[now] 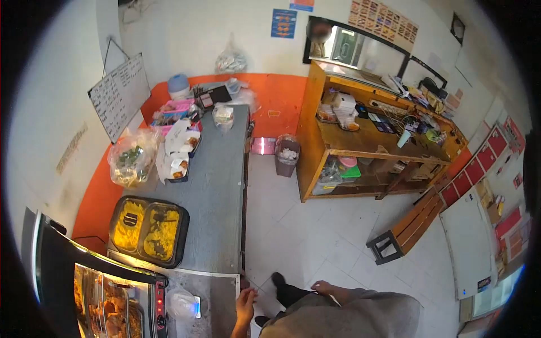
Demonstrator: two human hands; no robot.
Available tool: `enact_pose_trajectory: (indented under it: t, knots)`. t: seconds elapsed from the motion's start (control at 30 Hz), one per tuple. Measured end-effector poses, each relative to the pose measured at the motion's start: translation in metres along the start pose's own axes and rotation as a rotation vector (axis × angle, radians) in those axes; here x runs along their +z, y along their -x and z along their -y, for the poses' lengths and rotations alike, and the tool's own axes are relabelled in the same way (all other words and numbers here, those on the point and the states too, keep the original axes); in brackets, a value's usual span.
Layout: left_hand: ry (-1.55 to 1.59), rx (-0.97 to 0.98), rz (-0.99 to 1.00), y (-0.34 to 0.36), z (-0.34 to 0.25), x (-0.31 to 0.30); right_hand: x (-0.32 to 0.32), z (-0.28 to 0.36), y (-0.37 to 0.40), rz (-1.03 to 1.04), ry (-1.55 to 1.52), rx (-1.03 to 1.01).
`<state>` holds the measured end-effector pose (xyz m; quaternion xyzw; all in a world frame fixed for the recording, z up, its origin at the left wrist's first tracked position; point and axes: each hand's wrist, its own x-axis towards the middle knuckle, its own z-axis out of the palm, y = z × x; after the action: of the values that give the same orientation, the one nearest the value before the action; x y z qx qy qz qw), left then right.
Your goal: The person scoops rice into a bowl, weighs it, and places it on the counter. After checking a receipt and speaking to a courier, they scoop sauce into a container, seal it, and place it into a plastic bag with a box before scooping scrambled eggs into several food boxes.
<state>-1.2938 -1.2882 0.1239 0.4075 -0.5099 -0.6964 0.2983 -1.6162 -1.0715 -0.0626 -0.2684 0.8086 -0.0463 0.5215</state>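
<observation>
Low in the view, my left hand (pixel 245 305) hangs beside the front corner of the grey counter (pixel 217 225), fingers loosely bent and nothing visible in them. My right hand (pixel 323 288) is at my side over the tiled floor, its fingers relaxed and holding nothing I can see. On the counter sits a black two-part food tray (pixel 181 236) with yellow rice in both halves and dark utensils on top. Nearest my left hand are a clear plastic bag (pixel 181 304) and a lit phone-like screen (pixel 198 307), beside a glowing glass food warmer (pixel 107 301).
Open food boxes (pixel 180 147) and a plastic bag of greens (pixel 132 160) lie farther along the counter. A waste bin (pixel 287 158) stands by a wooden desk (pixel 313 141). To the right are a slatted bench (pixel 417 222) and a white freezer-like box (pixel 469 239).
</observation>
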Motion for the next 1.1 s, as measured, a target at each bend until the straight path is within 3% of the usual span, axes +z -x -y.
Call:
enact_pose_trajectory:
  t: [0.07, 0.13, 0.17, 0.2, 0.23, 0.3, 0.37, 0.4, 0.47, 0.53, 0.57, 0.6, 0.67, 0.73, 0.8, 0.83, 0.87, 0.93, 0.97, 1.0, 1.1]
  knots:
    - [-0.159, 0.111, 0.062, -0.039, 0.001, 0.003, 0.005, -0.041, -0.01, -0.084, -0.107, 0.084]
    - [0.148, -0.065, 0.09, -0.061, -0.029, 0.027, 0.0, -0.089, -0.042, 0.159, 0.452, -0.392]
    - [0.151, -0.051, 0.102, -0.075, -0.033, 0.04, -0.022, -0.068, -0.015, 0.156, 0.366, -0.259]
    - [0.061, 0.036, 0.051, -0.093, -0.036, 0.054, 0.002, -0.112, -0.058, -0.074, 0.399, -0.343]
    - [-0.029, 0.119, -0.004, -0.112, -0.037, 0.067, -0.02, -0.101, -0.05, -0.069, 0.276, -0.226]
    - [-0.023, -0.019, -0.021, -0.136, -0.022, 0.095, -0.047, -0.109, -0.046, -0.044, 0.154, -0.096]
    - [0.031, -0.209, -0.041, -0.164, 0.005, 0.133, -0.082, -0.141, -0.079, -0.037, 0.065, -0.295]
    - [0.027, -0.223, -0.043, -0.172, 0.02, 0.151, -0.111, -0.143, -0.067, -0.039, -0.155, -0.315]
    - [0.311, -0.544, -0.094, -0.186, 0.047, 0.189, -0.201, -0.117, -0.019, -0.082, -0.655, -0.171]
    - [0.303, -0.559, -0.156, -0.21, 0.094, 0.209, -0.282, -0.105, -0.03, -0.143, -0.975, -0.08]
    - [0.071, -0.468, -0.19, -0.22, 0.123, 0.213, -0.332, -0.077, -0.007, -0.245, -1.071, -0.188]
    - [-0.155, -0.374, -0.224, -0.23, 0.153, 0.216, -0.38, -0.08, -0.036, -0.281, -1.097, -0.235]
    - [-0.344, -0.377, -0.236, -0.248, 0.206, 0.205, -0.489, -0.041, -0.042, -0.318, -1.354, -0.476]
    - [-0.217, -0.609, -0.254, -0.254, 0.187, 0.212, -0.603, 0.013, -0.035, -0.281, -1.407, -0.705]
    - [-0.509, -0.507, -0.094, -0.28, 0.18, 0.206, -0.7, 0.074, -0.011, -0.333, -1.473, -0.851]
    - [-0.5, -0.604, -0.072, -0.308, 0.215, 0.195, -0.747, 0.1, -0.003, -0.33, -1.483, -0.902]
    - [-0.495, -0.702, -0.049, -0.329, 0.21, 0.203, -0.796, 0.119, -0.015, -0.282, -1.522, -0.983]
    - [-0.452, -0.672, -0.12, -0.368, 0.21, 0.215, -0.876, 0.162, -0.019, -0.212, -1.556, -1.14]
    - [-0.399, -0.648, -0.191, -0.394, 0.201, 0.224, -0.918, 0.179, -0.037, -0.25, -1.541, -1.112]
    - [-0.454, -0.674, -0.077, -0.421, 0.189, 0.234, -0.961, 0.2, -0.049, -0.258, -1.535, -1.128]
    - [-0.496, -0.679, -0.213, -0.499, 0.164, 0.274, -1.055, 0.239, -0.095, -0.308, -1.428, -1.084]
